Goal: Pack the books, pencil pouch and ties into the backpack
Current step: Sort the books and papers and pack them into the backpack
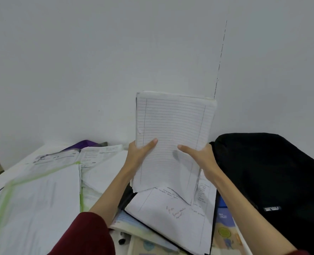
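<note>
both the left hand (pixel 140 153) and right hand (pixel 201 156) clamp the light, floppy sheaf of lined pages (pixel 172 137) by its lower edges, just left of the black backpack (pixel 274 177), so it likely wants support underneath.

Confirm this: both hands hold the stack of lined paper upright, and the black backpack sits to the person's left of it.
Wrong on the side. The head view shows the black backpack to the person's right of the stack of lined paper. The rest stands: the left hand and right hand hold the stack upright.
</note>
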Demonstrator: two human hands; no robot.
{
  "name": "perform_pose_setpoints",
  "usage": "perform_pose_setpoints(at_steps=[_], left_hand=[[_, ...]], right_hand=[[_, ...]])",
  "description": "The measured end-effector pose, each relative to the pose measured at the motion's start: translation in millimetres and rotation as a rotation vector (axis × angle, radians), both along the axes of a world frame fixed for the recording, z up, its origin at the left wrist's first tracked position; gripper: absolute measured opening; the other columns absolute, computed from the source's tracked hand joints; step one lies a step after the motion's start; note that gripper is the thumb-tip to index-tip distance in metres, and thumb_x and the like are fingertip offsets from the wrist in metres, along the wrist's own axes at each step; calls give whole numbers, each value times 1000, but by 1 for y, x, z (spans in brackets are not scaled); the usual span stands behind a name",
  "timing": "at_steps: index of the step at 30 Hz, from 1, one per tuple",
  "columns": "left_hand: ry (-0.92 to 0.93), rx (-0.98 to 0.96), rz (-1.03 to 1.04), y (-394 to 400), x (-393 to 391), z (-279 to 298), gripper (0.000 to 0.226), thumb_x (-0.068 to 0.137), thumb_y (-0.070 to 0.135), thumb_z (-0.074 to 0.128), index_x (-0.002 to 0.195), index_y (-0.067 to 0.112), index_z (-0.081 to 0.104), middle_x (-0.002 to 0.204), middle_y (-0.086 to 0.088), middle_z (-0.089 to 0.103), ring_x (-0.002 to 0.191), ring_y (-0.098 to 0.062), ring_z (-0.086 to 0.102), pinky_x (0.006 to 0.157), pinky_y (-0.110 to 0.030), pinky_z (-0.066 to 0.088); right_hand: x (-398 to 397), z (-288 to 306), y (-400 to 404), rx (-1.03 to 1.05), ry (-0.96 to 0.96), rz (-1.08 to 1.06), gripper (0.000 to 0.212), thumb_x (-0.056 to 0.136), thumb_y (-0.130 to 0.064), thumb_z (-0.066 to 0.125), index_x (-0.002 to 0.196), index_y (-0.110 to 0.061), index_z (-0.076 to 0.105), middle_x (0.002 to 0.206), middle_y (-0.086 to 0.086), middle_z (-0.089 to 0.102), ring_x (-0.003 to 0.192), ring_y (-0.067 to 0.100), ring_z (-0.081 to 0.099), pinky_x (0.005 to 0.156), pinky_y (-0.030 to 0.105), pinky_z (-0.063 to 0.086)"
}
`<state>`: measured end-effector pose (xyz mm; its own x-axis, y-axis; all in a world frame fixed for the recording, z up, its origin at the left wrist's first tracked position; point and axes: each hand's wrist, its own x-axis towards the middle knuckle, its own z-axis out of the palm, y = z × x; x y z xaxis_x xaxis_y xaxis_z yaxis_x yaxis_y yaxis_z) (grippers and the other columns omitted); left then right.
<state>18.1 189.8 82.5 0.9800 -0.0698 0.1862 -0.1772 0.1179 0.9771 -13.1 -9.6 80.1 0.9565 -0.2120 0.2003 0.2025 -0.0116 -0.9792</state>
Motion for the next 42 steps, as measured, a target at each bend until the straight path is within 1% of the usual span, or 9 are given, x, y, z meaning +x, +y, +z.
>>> perform_pose_setpoints(at_steps=[5, 8, 13, 22, 29, 33, 37, 40, 42], left_hand=[[46, 49, -82, 11, 1, -20, 60, 67, 47, 80, 118, 21, 61, 113, 1, 69, 104, -13, 65, 91, -35, 52], [65, 41, -99, 11, 2, -29, 73, 59, 57, 80, 120, 24, 60, 114, 3, 69, 108, -15, 64, 96, -41, 49], [91, -8, -87, 13, -2, -36, 41, 70, 44, 77, 105, 25, 64, 104, 2, 72, 99, -14, 67, 86, -32, 53], [114, 187, 85, 6, -8, -35, 14, 85, 40, 64, 82, 27, 61, 87, 4, 68, 87, -14, 66, 79, -29, 53], [301, 137, -122, 29, -28, -25, 31, 80, 34, 71, 104, 15, 66, 100, -1, 71, 87, -15, 69, 70, -24, 56], [281, 607, -21, 34, -40, -56, 41, 84, 40, 66, 111, 9, 63, 104, -3, 64, 96, -20, 63, 74, -20, 50], [91, 914, 135, 66, -53, -72, 45, 85, 56, 53, 68, 15, 57, 65, 3, 55, 67, -19, 57, 53, -15, 32], [8, 1111, 505, 109, -57, -69, 32, 89, 49, 52, 103, 22, 63, 101, 2, 58, 100, -20, 54, 70, -27, 42], [208, 1358, 551, 140, -55, -71, 59, 89, 54, 49, 138, 22, 38, 142, -6, 36, 129, -32, 32, 95, -41, 39]], right_hand=[[-8, -7, -8, 160, -14, 84, 84, 50, -40, 91, 124, -17, 58, 115, -3, 69, 109, 15, 64, 99, 40, 47], [-6, -11, -7, 130, -46, 88, 80, 54, -38, 87, 125, -21, 56, 116, -5, 67, 110, 13, 62, 99, 38, 47], [-5, -12, -2, 47, -25, 50, 43, 61, -31, 83, 99, -32, 62, 102, -11, 70, 101, 7, 64, 92, 30, 49], [-2, -8, 9, 4, -56, -60, 24, 77, -24, 76, 96, -25, 63, 91, -15, 65, 89, 2, 62, 78, 19, 49], [20, -17, -1, 4, 132, -211, 38, 77, -24, 78, 110, -10, 63, 103, 2, 69, 96, 22, 66, 88, 39, 54], [22, -68, 7, -168, 423, -192, 59, 73, -29, 80, 121, -3, 56, 115, 10, 65, 103, 30, 62, 91, 43, 52], [14, -89, 11, -385, 564, -211, 60, 76, -40, 75, 116, -1, 55, 102, 10, 63, 89, 28, 61, 76, 36, 54], [8, -76, 13, -823, 567, -206, 62, 83, -49, 64, 120, -3, 44, 106, 9, 52, 95, 29, 52, 75, 34, 45], [8, -69, 16, -1055, 473, -222, 67, 84, -48, 62, 130, -5, 38, 126, 12, 45, 115, 33, 45, 88, 40, 42]])
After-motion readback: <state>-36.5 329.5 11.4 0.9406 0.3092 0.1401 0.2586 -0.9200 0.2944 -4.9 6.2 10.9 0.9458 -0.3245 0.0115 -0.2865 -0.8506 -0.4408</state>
